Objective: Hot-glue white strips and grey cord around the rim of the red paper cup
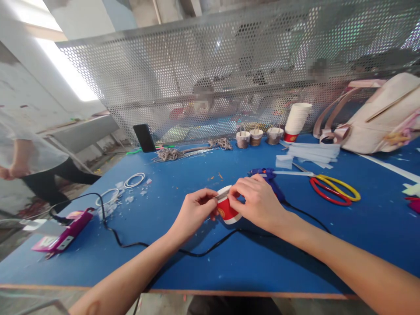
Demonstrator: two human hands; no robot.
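A short red paper cup with a gold emblem and a white rim is held just above the blue table, slightly tilted. My left hand is closed on its left side, thumb and fingers pinching near the rim. From the right, my right hand pinches the same rim with thumb and forefinger. A thin greyish cord or strip seems to run along the rim between my fingertips; I cannot make it out clearly. Right behind my right hand lies a blue glue gun with a glue stick in its back.
Red-and-yellow-handled scissors lie to the right, near glue sticks. Stacked paper cups, several cord-wrapped cups, a cord bundle and a phone line the back. A black cable crosses from a pink power strip.
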